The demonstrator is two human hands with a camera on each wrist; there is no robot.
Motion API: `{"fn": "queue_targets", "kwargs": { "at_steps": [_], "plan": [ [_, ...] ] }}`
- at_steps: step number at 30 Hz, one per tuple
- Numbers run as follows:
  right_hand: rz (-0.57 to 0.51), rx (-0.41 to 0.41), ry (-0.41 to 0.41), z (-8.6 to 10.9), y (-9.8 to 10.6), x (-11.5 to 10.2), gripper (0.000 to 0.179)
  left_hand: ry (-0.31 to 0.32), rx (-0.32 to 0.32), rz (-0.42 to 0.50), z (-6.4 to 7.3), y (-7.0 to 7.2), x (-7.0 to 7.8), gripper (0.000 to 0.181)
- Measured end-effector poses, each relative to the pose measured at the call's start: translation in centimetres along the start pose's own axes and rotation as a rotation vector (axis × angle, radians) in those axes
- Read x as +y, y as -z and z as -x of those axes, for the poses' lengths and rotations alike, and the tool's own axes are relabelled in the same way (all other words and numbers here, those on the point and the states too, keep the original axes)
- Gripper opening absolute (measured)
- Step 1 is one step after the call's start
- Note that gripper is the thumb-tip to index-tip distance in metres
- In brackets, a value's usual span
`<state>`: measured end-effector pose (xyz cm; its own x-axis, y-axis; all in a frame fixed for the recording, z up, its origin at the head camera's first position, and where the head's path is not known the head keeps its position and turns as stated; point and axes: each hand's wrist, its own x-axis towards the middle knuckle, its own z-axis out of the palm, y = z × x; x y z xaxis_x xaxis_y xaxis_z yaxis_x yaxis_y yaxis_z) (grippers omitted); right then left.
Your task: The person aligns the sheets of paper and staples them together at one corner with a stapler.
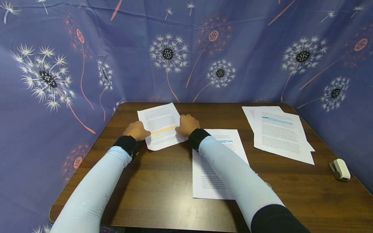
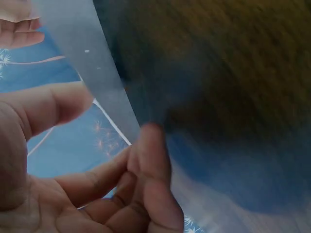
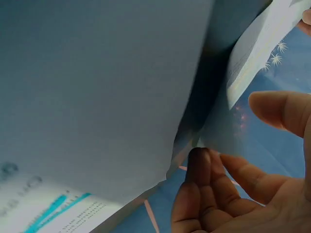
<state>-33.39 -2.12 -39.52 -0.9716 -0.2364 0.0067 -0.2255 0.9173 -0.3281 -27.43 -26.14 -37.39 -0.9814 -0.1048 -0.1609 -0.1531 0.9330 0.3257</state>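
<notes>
A printed sheet of paper (image 1: 161, 116) with an orange highlighted line is tilted at the left rear of the wooden table. My left hand (image 1: 137, 130) grips its left edge, thumb lying over the print. At the opposite edge my right hand (image 1: 187, 125) holds the sheet with its thumb near the end of the orange line. In the left wrist view the left hand (image 2: 112, 160) has its fingers curled beside the sheet's edge. The right wrist view shows the right hand (image 3: 243, 184) with bent fingers, the orange-marked sheet (image 3: 252, 53) beyond its thumb.
Another printed sheet (image 1: 209, 184) with blue highlighting lies under my right forearm. At the right rear, overlapping sheets (image 1: 281, 139) carry a blue highlight. A small white stapler-like object (image 1: 340, 170) sits near the right edge of the table (image 1: 157, 194). A dandelion-patterned curtain (image 1: 131, 64) hangs behind.
</notes>
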Motion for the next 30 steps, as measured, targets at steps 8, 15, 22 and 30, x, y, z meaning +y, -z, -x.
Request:
{"fn": "queue_targets", "kwargs": {
  "at_steps": [8,15,22,30],
  "plan": [
    [-0.04,0.056,0.058,0.3,0.4,-0.2,0.047,0.004,0.078,0.045,0.0,0.1,0.2,0.029],
    [-0.066,0.126,0.055,0.4,0.8,-0.1,0.037,0.003,0.115,0.037,0.1,0.5,0.7,0.022],
    [-0.095,0.2,0.043,0.3,1.0,0.7,0.023,0.004,0.113,0.041,-0.2,1.0,0.9,0.029],
    [-0.067,0.241,0.084,1.0,3.1,1.5,0.019,-0.002,0.115,0.039,0.4,2.2,1.8,0.036]
  ]
}}
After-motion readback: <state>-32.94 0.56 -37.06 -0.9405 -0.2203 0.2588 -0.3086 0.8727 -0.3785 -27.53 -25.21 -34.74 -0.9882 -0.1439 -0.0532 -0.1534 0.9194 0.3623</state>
